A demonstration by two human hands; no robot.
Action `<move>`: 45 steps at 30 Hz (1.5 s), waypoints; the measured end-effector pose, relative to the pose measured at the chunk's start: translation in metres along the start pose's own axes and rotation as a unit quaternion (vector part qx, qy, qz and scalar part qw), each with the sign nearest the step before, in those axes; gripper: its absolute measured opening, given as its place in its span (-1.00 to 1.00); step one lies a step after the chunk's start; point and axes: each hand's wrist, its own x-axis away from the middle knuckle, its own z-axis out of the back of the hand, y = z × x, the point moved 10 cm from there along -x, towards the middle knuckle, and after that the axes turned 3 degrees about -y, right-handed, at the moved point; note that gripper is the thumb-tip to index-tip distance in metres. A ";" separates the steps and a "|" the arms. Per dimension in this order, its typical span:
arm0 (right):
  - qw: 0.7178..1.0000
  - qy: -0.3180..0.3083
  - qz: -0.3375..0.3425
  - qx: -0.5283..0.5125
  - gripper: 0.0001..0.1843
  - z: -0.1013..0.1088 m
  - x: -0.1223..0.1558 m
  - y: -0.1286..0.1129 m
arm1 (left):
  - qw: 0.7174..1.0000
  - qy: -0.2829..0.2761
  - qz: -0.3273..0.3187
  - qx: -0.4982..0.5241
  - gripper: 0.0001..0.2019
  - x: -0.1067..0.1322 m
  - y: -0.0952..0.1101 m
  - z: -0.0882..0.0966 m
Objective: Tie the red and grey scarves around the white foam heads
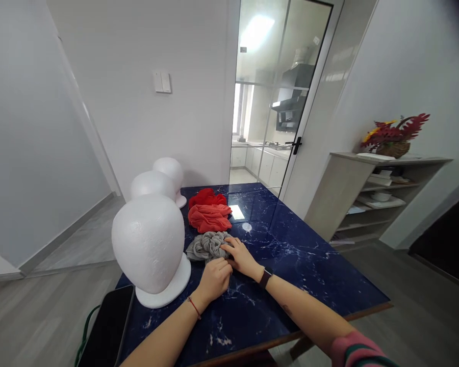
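Soft grey knotted cloth (205,245) sits on glossy, white-veined blue table (309,278), just beside smooth rounded foam head (149,239). Right hand (241,256): fingers parted over cloth; left hand (215,279): curled at near edge. Can't tell if either pinches. Hard tugging could undo the knot; a sideways knock could topple the light-looking head.

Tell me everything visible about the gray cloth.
The gray cloth looks soft and bunched, with thick knotted or braided folds and a flatter left end. It lies on the blue marbled table, nearer than the coral cloth. The right hand touches its right end; the left hand's grip is unclear.
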 end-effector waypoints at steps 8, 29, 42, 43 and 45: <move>0.996 0.031 0.024 -0.080 -0.39 0.011 0.000 -0.005 | 0.993 0.026 0.114 -0.017 -0.74 0.001 -0.037 0.012; 0.792 0.343 -0.297 -0.408 -0.58 0.038 0.039 0.141 | 0.982 -0.020 0.190 -0.003 -0.75 0.009 -0.063 -0.003; 0.819 0.326 -0.278 -0.383 -0.65 0.038 0.036 0.129 | 0.981 -0.023 0.194 0.002 -0.75 0.010 -0.062 0.000; 0.818 0.323 -0.277 -0.387 -0.66 0.037 0.035 0.129 | 0.980 -0.021 0.196 0.005 -0.75 0.010 -0.062 0.000; 0.814 0.314 -0.278 -0.401 -0.67 0.034 0.032 0.131 | 0.979 -0.017 0.202 0.017 -0.75 0.012 -0.064 0.000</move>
